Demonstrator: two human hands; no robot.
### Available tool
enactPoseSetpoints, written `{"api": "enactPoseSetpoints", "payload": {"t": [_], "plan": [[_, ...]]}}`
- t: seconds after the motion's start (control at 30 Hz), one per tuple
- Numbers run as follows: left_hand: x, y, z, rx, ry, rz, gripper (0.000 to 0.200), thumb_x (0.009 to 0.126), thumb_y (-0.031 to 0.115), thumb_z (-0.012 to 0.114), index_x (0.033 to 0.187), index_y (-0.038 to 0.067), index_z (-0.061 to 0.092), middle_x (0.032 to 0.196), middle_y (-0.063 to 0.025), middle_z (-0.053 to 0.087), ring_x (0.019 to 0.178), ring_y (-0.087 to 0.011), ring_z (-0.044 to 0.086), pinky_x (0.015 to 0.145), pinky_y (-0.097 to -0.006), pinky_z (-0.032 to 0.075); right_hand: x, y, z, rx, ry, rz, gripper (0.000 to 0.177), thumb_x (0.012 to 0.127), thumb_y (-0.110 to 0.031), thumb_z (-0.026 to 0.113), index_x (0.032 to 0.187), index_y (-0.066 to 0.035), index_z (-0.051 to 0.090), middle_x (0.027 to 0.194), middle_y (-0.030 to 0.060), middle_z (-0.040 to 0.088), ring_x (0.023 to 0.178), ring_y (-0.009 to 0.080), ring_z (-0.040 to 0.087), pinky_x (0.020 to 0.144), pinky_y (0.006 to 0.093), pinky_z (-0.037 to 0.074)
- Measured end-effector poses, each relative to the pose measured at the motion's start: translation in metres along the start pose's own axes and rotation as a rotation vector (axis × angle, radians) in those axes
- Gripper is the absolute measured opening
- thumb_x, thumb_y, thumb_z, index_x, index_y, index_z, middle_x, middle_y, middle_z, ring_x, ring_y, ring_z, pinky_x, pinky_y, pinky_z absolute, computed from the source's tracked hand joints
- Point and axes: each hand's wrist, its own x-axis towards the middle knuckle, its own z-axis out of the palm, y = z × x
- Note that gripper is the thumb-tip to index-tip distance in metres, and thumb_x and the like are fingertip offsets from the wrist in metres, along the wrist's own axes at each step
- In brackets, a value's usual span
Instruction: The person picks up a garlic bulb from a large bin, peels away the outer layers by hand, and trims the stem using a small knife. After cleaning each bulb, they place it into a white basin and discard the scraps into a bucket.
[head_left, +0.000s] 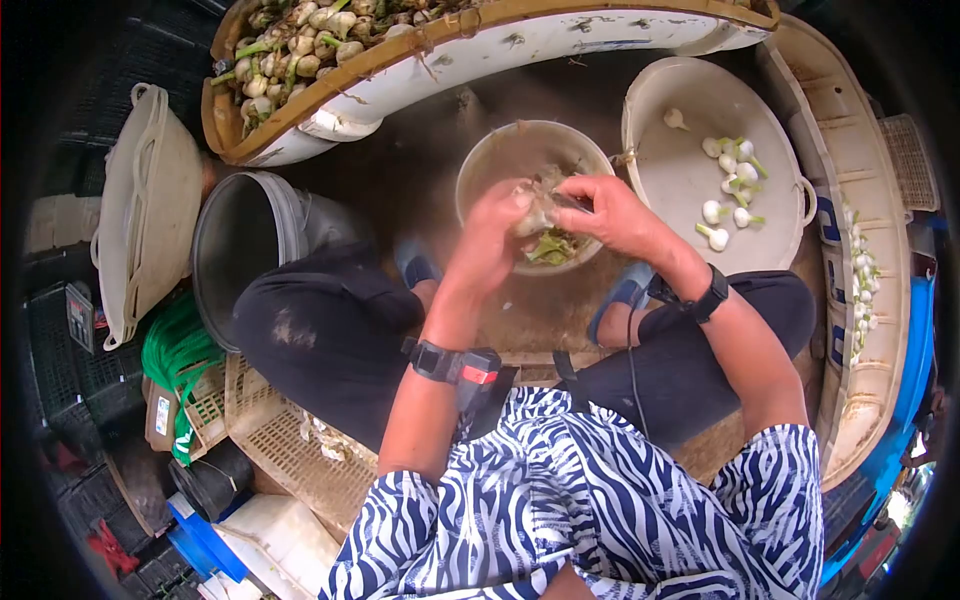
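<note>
My left hand (497, 232) is closed round a garlic bulb (533, 215) above a round bucket (472, 172). Close against it on the right, my right hand (612, 212) grips a small dark tool, probably a knife (573, 202), at the bulb. Motion blurs the bulb and the fingers a little. Inside the bucket lie leafy green and brown trimmings (552, 248). To the right, a wide pale tub (672, 85) holds several cleaned white bulbs (746, 174) with short green stems.
Untrimmed garlic (300, 50) fills a long trough (420, 65) at the top. A grey bucket (215, 262) and stacked pale tubs (140, 215) stand left, near green netting (180, 345). A long tray (880, 380) with more white bulbs lies at the far right.
</note>
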Motion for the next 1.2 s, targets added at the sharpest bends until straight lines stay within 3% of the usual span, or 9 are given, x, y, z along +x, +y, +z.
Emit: {"api": "enactPoseSetpoints", "payload": {"t": [0.27,0.33,0.53,0.67,0.73,0.87,0.93,1.07,1.2], "plan": [[-0.007,0.013,0.004,0.451,0.003,-0.011,0.04,0.078,0.004,0.06,0.117,0.0,0.056,0.106,-0.0054,0.06,0.089,-0.0081,0.056,0.076,-0.023,0.046,0.001,0.016,0.015,-0.394,0.263,-0.115,0.015,0.077,-0.015,0.058,0.077,0.001,0.057,0.075,0.019,0.059,0.07,0.0377,0.055,0.062,0.043,0.043],[-0.006,0.018,0.007,0.798,-0.045,0.304,0.048,0.072,0.001,0.062,0.119,0.001,0.054,0.105,-0.0042,0.06,0.091,-0.01,0.056,0.079,-0.0245,0.046,0.007,0.02,0.012,-0.421,0.313,-0.076,0.015,0.077,-0.015,0.058,0.077,0.001,0.057,0.076,0.0196,0.059,0.071,0.0397,0.054,0.062,0.0445,0.042],[0.002,-0.002,0.011,0.554,0.138,0.423,0.051,0.072,0.003,0.06,0.122,0.0,0.051,0.106,-0.0041,0.06,0.091,-0.0122,0.058,0.082,-0.0244,0.046,0.015,0.017,-0.006,-0.04,0.018,0.071,0.022,0.08,-0.023,0.064,0.083,-0.001,0.062,0.069,0.0127,0.057,0.065,0.0237,0.055,0.062,0.0359,0.043],[0.006,-0.003,0.01,0.406,0.162,0.359,0.047,0.075,0.006,0.061,0.12,-0.001,0.053,0.105,-0.0054,0.061,0.09,-0.0119,0.058,0.08,-0.0239,0.047,0.014,0.031,0.004,-0.087,0.173,-0.106,0.02,0.079,-0.021,0.063,0.083,-0.002,0.061,0.07,0.0142,0.057,0.065,0.0259,0.055,0.062,0.0364,0.043],[0.009,0.005,0.007,0.443,0.165,-0.151,0.044,0.077,0.009,0.063,0.119,-0.001,0.054,0.105,-0.0065,0.061,0.092,-0.0126,0.058,0.081,-0.0253,0.047,0.013,0.029,0.009,-0.299,0.225,-0.201,0.013,0.081,-0.013,0.063,0.082,0.0,0.059,0.066,0.0037,0.05,0.062,0.0112,0.047,0.055,0.0306,0.04],[0.006,0.009,0.012,0.567,0.185,-0.029,0.041,0.077,0.01,0.064,0.116,-0.001,0.056,0.104,-0.0073,0.062,0.093,-0.0141,0.058,0.082,-0.0276,0.047,0.016,0.033,0.011,-0.451,0.296,-0.07,0.02,0.079,-0.02,0.059,0.083,-0.001,0.06,0.077,0.02,0.057,0.066,0.0315,0.054,0.063,0.0379,0.044],[0.003,0.013,0.018,0.789,0.126,0.326,0.04,0.077,0.008,0.063,0.115,-0.001,0.056,0.106,-0.0069,0.061,0.093,-0.0124,0.057,0.081,-0.0267,0.047,0.027,0.053,0.005,-0.156,0.301,0.115,0.024,0.08,-0.022,0.059,0.087,0.001,0.06,0.078,0.0184,0.06,0.066,0.026,0.055,0.064,0.0373,0.045],[0.005,-0.006,0.008,0.597,0.028,0.344,0.04,0.077,0.007,0.063,0.116,-0.001,0.055,0.109,-0.006,0.06,0.097,-0.0124,0.056,0.083,-0.0264,0.046,0.025,0.047,-0.004,0.216,0.24,0.204,0.035,0.082,-0.025,0.061,0.097,0.006,0.06,0.08,0.0086,0.062,0.072,0.0115,0.054,0.062,0.0315,0.047],[0.006,-0.013,0.01,0.1,0.056,0.243,0.039,0.082,0.007,0.055,0.12,-0.002,0.05,0.113,-0.0061,0.057,0.1,-0.0142,0.056,0.087,-0.0276,0.045,0.026,0.049,-0.001,0.332,0.252,0.182,0.036,0.083,-0.026,0.061,0.099,0.006,0.061,0.082,0.0078,0.063,0.073,0.0109,0.055,0.062,0.0296,0.047]]}}
